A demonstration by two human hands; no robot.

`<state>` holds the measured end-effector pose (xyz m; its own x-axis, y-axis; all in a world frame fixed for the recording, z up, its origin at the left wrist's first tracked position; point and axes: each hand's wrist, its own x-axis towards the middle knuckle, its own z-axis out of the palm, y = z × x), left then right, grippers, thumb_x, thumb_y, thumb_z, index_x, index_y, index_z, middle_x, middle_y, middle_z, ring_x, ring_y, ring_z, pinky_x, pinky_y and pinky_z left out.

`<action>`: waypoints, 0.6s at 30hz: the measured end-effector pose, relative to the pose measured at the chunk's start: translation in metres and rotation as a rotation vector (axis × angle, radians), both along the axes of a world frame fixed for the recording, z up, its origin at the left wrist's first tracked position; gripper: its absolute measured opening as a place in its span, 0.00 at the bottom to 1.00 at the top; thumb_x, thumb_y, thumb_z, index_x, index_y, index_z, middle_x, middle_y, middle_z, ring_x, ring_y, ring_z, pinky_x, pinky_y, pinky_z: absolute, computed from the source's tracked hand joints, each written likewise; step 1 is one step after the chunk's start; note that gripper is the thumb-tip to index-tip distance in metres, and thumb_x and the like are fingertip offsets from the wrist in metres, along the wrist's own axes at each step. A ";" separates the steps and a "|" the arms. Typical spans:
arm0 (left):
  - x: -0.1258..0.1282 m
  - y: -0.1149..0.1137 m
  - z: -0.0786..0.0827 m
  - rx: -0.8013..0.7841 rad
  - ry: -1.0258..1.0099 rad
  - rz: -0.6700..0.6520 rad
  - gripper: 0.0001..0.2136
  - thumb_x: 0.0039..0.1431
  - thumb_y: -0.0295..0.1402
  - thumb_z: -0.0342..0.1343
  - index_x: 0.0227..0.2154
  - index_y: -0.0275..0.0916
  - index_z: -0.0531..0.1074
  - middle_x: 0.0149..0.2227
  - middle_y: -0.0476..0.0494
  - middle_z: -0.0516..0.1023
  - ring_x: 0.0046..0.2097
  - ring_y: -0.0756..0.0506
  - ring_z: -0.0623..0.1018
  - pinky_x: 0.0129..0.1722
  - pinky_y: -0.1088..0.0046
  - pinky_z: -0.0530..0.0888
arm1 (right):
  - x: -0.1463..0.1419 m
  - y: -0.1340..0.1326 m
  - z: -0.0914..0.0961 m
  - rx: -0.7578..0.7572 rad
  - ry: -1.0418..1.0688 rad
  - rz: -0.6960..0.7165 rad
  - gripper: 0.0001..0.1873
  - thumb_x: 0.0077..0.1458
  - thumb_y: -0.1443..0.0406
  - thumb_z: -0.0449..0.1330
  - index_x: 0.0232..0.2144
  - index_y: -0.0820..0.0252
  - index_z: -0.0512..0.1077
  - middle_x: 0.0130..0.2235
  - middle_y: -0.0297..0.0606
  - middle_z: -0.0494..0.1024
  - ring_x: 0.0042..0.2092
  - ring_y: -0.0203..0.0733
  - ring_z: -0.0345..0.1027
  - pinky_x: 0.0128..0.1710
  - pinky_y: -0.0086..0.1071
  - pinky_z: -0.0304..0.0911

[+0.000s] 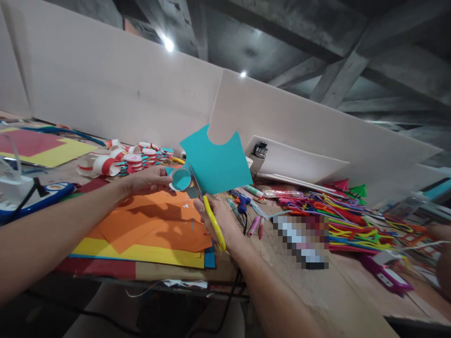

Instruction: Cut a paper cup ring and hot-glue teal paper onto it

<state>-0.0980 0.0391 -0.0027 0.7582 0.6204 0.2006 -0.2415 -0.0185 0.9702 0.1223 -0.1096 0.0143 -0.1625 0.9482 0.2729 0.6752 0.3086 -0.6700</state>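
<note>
My left hand (148,180) pinches a small white paper cup (181,178) whose round bottom is covered in teal. My right hand (215,219) is closed around yellow-handled scissors (211,220), their blades pointing up into a teal sheet of paper (214,162) with a round notch cut from its top edge. The teal sheet stands upright just behind the cup. Both hands hover above a stack of orange paper (155,227) lying on yellow (141,251) and blue sheets.
Decorated red-and-white paper cups (120,162) sit at the back left. Pipe cleaners (338,216), markers (255,225) and a blue glue gun (242,203) lie to the right. A white foam board wall (105,89) backs the table. Red and yellow sheets (42,145) lie far left.
</note>
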 end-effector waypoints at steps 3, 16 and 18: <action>-0.001 -0.003 0.005 0.015 0.025 0.026 0.20 0.44 0.41 0.70 0.38 0.34 0.79 0.38 0.34 0.82 0.38 0.42 0.80 0.33 0.71 0.78 | 0.000 -0.001 -0.001 -0.002 -0.006 -0.003 0.22 0.61 0.46 0.51 0.26 0.57 0.60 0.22 0.30 0.66 0.24 0.32 0.59 0.23 0.26 0.49; -0.003 0.003 0.002 -0.005 -0.014 0.066 0.17 0.48 0.41 0.68 0.37 0.33 0.78 0.34 0.37 0.82 0.34 0.45 0.80 0.33 0.72 0.78 | -0.001 -0.003 -0.001 -0.044 0.047 0.000 0.23 0.60 0.44 0.51 0.27 0.57 0.62 0.21 0.29 0.64 0.24 0.33 0.57 0.23 0.26 0.48; -0.002 0.003 0.001 -0.008 -0.024 0.076 0.19 0.49 0.41 0.67 0.39 0.33 0.78 0.36 0.35 0.82 0.36 0.44 0.80 0.36 0.70 0.78 | -0.001 -0.001 -0.003 -0.041 0.054 0.003 0.23 0.60 0.44 0.50 0.28 0.57 0.63 0.21 0.29 0.64 0.24 0.33 0.57 0.24 0.26 0.48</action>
<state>-0.1005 0.0416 -0.0014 0.7042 0.6772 0.2132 -0.2631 -0.0300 0.9643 0.1214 -0.1110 0.0114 -0.1520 0.9582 0.2424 0.6370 0.2825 -0.7172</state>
